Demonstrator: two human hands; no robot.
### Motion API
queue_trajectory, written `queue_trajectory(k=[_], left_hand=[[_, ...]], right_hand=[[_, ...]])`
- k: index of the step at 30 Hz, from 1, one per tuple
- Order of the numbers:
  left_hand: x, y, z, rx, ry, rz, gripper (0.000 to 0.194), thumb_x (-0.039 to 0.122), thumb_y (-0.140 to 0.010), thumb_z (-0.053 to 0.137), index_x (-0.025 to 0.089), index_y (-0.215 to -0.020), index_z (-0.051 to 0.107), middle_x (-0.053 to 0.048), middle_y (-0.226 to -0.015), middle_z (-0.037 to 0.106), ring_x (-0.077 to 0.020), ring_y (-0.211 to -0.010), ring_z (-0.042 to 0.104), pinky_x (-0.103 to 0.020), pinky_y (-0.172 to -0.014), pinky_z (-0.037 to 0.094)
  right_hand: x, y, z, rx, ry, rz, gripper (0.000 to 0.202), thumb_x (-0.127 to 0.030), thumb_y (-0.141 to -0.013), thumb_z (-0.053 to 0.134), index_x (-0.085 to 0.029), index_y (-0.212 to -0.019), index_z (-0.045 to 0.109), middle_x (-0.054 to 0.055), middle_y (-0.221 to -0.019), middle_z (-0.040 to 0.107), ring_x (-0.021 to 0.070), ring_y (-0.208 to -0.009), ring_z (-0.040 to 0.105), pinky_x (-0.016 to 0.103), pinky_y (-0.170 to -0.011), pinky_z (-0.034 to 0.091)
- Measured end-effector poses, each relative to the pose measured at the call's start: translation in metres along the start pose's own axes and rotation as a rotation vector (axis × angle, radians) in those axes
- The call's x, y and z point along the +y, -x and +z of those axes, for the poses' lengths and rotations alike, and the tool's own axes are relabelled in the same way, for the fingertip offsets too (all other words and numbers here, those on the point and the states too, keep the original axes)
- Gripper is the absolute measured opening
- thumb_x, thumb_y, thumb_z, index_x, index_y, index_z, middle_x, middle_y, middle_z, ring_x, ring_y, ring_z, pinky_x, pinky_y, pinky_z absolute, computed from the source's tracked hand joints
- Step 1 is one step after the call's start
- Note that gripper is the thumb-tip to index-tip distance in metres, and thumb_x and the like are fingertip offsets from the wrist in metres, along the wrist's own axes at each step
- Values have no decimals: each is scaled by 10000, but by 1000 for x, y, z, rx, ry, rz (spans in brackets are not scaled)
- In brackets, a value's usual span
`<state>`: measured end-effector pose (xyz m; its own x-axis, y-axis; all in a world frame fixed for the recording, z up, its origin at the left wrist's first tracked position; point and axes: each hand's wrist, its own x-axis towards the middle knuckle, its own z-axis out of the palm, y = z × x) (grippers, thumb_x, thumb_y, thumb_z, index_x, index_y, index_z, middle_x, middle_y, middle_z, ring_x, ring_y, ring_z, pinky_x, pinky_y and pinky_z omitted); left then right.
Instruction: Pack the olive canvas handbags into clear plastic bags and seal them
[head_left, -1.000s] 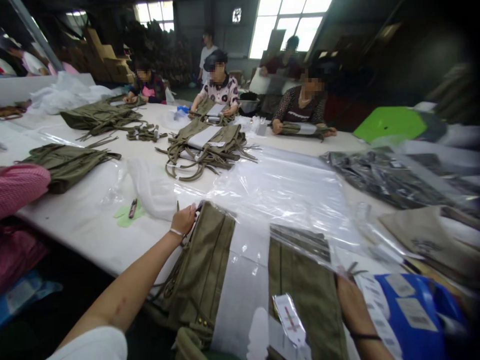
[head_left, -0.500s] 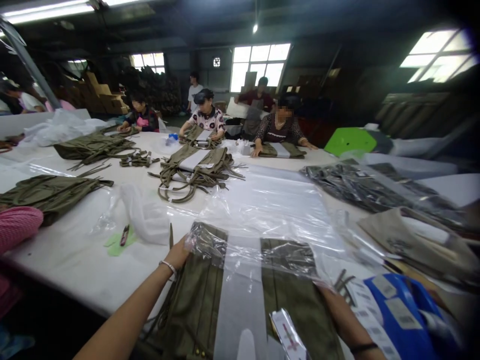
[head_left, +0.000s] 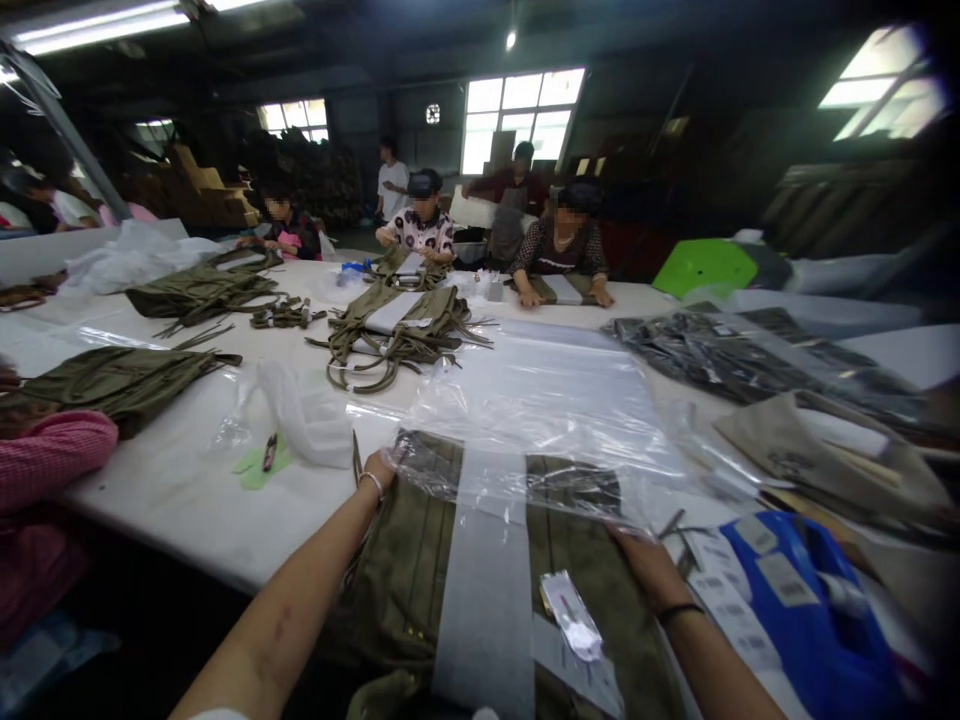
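Note:
A folded olive-green canvas item [head_left: 416, 540] lies in front of me, with a pale grey band [head_left: 487, 570] around its middle and a silvery tag [head_left: 572, 615] on it. Its far end sits inside the mouth of a clear plastic bag [head_left: 540, 385] that lies flat beyond it. My left hand [head_left: 381, 468] is closed at the far left corner, gripping the bag's edge against the canvas. On the right side, my right hand [head_left: 639, 560] is closed on the bag's edge beside the canvas, its fingers partly covered by film.
Stacked olive items with straps [head_left: 397, 320] lie farther back. Bagged items [head_left: 697, 350] and a beige canvas piece [head_left: 825, 450] are at right, near a blue plastic container [head_left: 810, 610]. Small snips [head_left: 269, 453] lie at left. A co-worker's pink sleeve [head_left: 56, 455] reaches in; others work across the table.
My view has shifted, and the canvas item, tag and both hands appear higher in it. My right hand shows more plainly. The co-worker across at right has brought both hands closer together.

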<state>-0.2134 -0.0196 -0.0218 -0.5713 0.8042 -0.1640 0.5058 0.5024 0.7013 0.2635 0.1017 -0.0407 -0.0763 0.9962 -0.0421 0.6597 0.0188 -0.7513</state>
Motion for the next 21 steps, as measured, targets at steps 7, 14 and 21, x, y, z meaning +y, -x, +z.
queue_trajectory(k=[7, 14, 21], left_hand=[[14, -16, -1, -27, 33, 15, 467, 478, -967, 465, 145, -1213, 678, -128, -1303, 663, -254, -1285, 569, -281, -1043, 417], [16, -50, 4, -21, 167, -85, 568, 520, -952, 483, 54, -1222, 660, -184, -1281, 661, -265, -1224, 610, -305, -1012, 453], [13, -45, 16, 10, 131, -110, 439, 411, -932, 543, 87, -1198, 676, -153, -1210, 706, -236, -1099, 671, -268, -878, 517]], right_hand=[[2, 6, 3, 3, 113, 194, 511, -634, -764, 522, -162, -707, 710, 171, -812, 737, 323, -893, 694, 403, -811, 521], [6, 6, 5, 71, 185, 181, 571, -660, -763, 503, -167, -916, 747, 143, -871, 744, 303, -903, 685, 375, -784, 515], [6, 6, 5, 39, 189, 223, 581, -663, -760, 520, -142, -886, 744, 179, -914, 740, 348, -976, 677, 412, -833, 518]])
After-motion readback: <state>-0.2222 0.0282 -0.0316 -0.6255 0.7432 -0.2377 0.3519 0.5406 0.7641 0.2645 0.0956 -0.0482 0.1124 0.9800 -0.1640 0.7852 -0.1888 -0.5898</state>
